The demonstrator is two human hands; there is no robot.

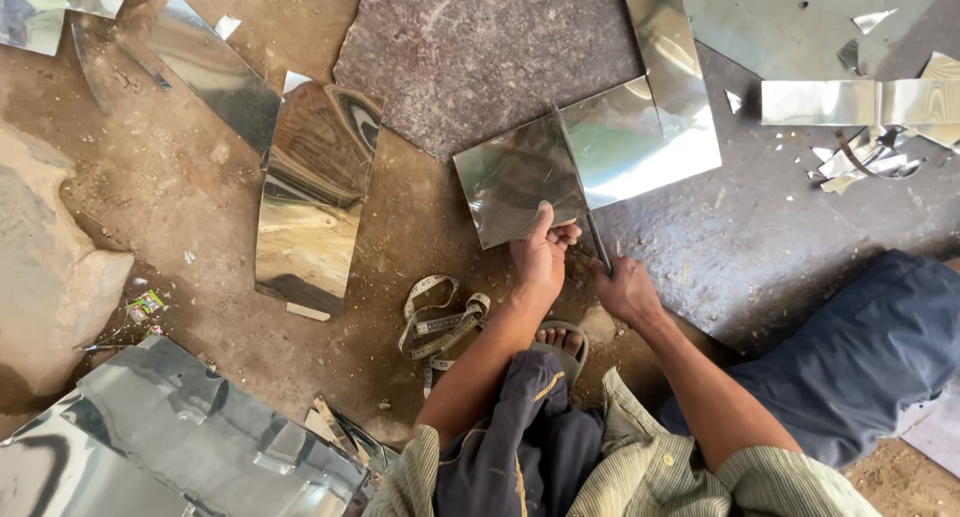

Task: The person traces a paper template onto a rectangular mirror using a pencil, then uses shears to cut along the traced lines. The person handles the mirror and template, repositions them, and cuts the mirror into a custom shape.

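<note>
A shiny rectangular metal sheet (600, 157) lies on the ground in front of me, partly on a flat grey stone. My left hand (540, 252) pinches the sheet's near edge, thumb on top. My right hand (625, 289) is closed on the lower end of a thin dark metal rod (578, 177) that lies across the sheet from near to far. A second long metal strip (660, 37) overlaps the sheet's far right corner.
A curved mirror-like sheet (315, 192) lies to the left, more sheets (180, 437) at lower left and top left. A measuring tape (440, 322) is coiled beside my sandalled foot (560, 339). Metal offcuts (870, 127) lie at upper right. A large rock (50, 267) sits left.
</note>
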